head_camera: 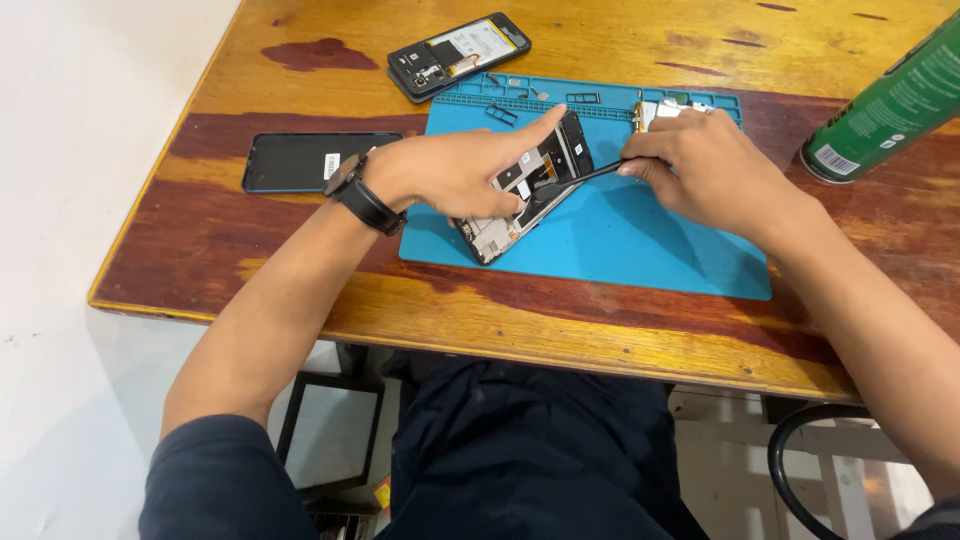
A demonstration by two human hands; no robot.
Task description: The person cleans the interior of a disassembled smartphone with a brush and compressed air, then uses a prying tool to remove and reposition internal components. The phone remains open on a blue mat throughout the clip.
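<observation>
left hand (455, 172) steadies opened phone (528, 187) (on blue mat (640, 240)); right hand (700, 165) probes with black tool (590, 174).

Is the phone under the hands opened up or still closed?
Opened: the phone on the blue mat shows bare internal parts, no back cover.

One head-worn camera, looking steeply down at the workbench.
It is sitting above the person's lap and facing forward over the wooden table (300, 290), taking in both forearms at close range, the blue mat (640, 240) at centre frame, and white floor running down the left edge; no second view is sharing the scene.
</observation>
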